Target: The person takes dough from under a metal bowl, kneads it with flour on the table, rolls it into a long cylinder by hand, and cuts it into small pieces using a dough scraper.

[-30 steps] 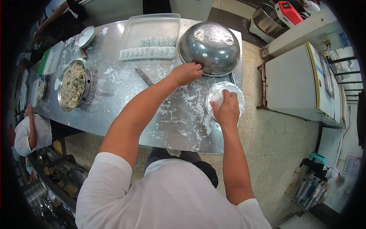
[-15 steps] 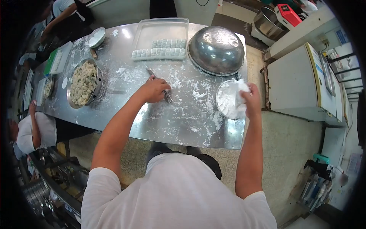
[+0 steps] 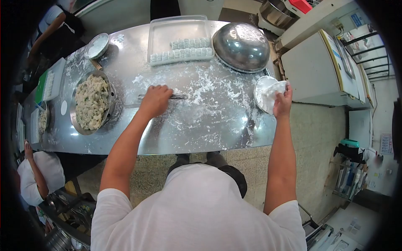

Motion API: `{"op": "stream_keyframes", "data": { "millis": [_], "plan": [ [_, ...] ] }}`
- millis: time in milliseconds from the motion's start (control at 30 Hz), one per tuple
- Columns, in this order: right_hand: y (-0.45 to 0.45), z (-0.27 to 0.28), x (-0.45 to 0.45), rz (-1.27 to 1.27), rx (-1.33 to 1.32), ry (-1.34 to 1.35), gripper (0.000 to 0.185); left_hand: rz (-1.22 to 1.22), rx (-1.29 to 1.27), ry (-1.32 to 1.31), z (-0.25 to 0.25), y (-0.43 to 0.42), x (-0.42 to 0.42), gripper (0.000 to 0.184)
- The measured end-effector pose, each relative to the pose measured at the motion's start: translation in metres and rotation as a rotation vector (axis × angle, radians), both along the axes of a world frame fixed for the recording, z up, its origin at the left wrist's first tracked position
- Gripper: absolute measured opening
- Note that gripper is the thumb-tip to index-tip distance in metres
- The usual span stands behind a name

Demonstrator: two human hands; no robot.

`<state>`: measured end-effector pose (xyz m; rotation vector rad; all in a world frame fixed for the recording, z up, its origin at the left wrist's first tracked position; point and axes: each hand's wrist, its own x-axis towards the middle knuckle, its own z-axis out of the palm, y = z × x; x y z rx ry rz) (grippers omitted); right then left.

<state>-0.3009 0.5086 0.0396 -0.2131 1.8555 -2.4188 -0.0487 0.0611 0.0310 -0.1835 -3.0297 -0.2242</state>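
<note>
I find my left hand (image 3: 156, 100) closed over a dark rod (image 3: 179, 96) at the powder-strewn worktop (image 3: 188, 140). My right hand (image 3: 283, 101) pinches a limp white sheet (image 3: 275, 88) above the powder bowl (image 3: 256, 97), near the upturned metal bowl (image 3: 242, 48).

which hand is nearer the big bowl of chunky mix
Left. The left hand is on a floured stick, just right of the big bowl; the right hand is farther off, across the table, holding a thin white piece at the small bowl.
</note>
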Motion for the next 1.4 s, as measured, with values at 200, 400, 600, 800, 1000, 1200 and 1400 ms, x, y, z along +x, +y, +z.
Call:
{"op": "stream_keyframes", "data": {
  "millis": [200,400,600,800,1000,1200,1400],
  "plan": [
    [0.0,0.034,0.03,0.124,0.864,0.313,0.094,0.346,-0.016,0.04,0.001,-0.047,0.053,0.024],
    [0.015,0.044,0.032,0.159,1.124,0.326,0.089,0.528,-0.04,0.148,-0.02,-0.068,0.084,0.03],
    [0.015,0.024,0.041,0.132,1.222,0.484,0.096,0.612,0.033,0.191,-0.034,-0.07,0.089,0.031],
    [0.015,0.038,0.045,0.154,1.165,0.386,0.108,0.647,0.111,0.254,-0.035,-0.057,0.091,0.039],
    [0.017,0.035,0.02,0.089,0.995,0.226,0.085,0.598,0.18,0.337,-0.026,-0.018,0.079,0.044],
    [0.023,0.068,0.008,0.086,0.39,-0.086,0.076,0.361,0.822,0.266,0.002,0.067,0.017,0.051],
    [0.014,0.081,0.024,0.365,-0.045,-0.089,0.077,0.17,1.818,-0.297,0.034,0.174,-0.1,0.064]
  ]
}}
